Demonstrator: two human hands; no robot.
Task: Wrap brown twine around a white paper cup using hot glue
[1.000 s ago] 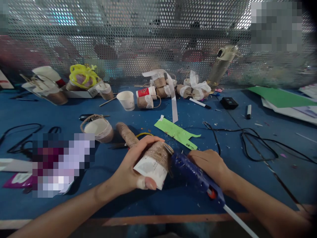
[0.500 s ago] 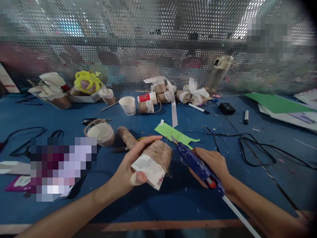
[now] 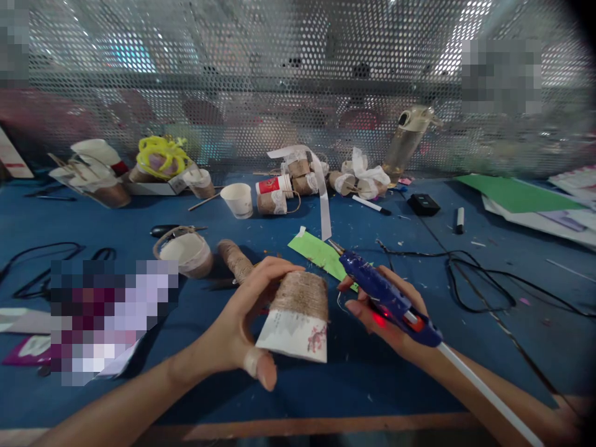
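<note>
A paper cup [image 3: 298,316], its base end wrapped in brown twine and its white part printed with pink blossoms, is tilted base up at the centre. My left hand [image 3: 251,316] holds it from the left, fingers behind it and the bandaged thumb apart from its front. My right hand [image 3: 395,304] grips a blue glue gun [image 3: 377,288], whose nozzle points up and left. A white glue stick [image 3: 488,391] sticks out of the gun's rear. Behind the cup lies a green paper strip [image 3: 321,254], and a twine roll [image 3: 235,261] is further left.
Several cups, one white [image 3: 237,200] and one with a handle [image 3: 189,253], stand on the blue table [image 3: 400,397]. A bottle [image 3: 407,143] is by the perforated screen. Black cable [image 3: 465,304] and green sheets [image 3: 516,194] are at the right.
The cup has turned in my left hand, showing more of the blossoms. My right hand and the glue gun have moved slightly right, and a red light now shows on the gun.
</note>
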